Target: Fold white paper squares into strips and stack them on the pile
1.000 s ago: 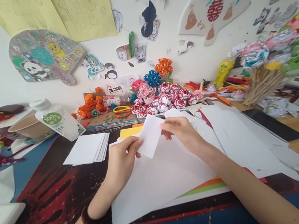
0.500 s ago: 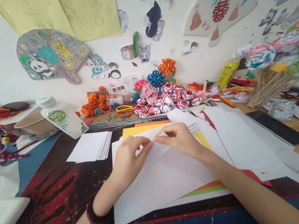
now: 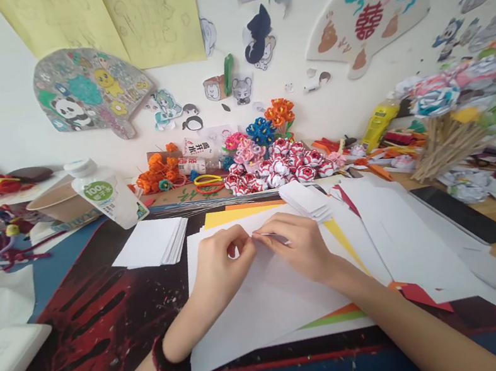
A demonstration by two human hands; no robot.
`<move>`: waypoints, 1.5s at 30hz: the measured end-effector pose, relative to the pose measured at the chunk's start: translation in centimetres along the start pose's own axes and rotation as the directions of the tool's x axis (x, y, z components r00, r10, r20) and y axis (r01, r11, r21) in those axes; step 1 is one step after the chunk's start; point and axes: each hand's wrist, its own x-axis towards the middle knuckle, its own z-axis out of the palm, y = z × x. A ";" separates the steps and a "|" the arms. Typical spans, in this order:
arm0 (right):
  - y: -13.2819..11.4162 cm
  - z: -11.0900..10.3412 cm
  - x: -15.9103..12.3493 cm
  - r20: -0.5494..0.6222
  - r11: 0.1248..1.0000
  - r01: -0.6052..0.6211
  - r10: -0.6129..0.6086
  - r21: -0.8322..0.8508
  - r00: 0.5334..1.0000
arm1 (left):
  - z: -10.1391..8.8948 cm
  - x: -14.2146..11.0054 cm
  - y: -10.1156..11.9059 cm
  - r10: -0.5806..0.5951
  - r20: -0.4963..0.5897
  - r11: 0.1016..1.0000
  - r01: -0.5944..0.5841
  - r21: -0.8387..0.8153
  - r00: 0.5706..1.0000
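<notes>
My left hand (image 3: 219,267) and my right hand (image 3: 297,244) meet fingertip to fingertip over a big white sheet (image 3: 270,309) in the middle of the desk. Both pinch a small white paper piece (image 3: 270,235), pressed down flat against the sheet, and only a thin edge of it shows between the fingers. A dark band circles my left wrist. Coloured sheets (image 3: 234,215) in yellow, orange and green peek out from under the white sheet.
A stack of small white papers (image 3: 150,243) lies to the left, another small stack (image 3: 305,198) just beyond my right hand. A plastic bottle (image 3: 105,194), paper roses (image 3: 274,168), loose white sheets (image 3: 405,234) and a bundle of stick flowers (image 3: 457,117) crowd the desk.
The small white paper was held up in the air a second ago. Both hands have brought it down onto the big sheet and closed together over it.
</notes>
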 end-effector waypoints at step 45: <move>2.5 -1.8 1.2 0.525 0.751 -0.562 0.342 0.346 0.779 | -1.1 0.8 -1.7 0.044 0.146 0.994 -0.029 -0.110 0.988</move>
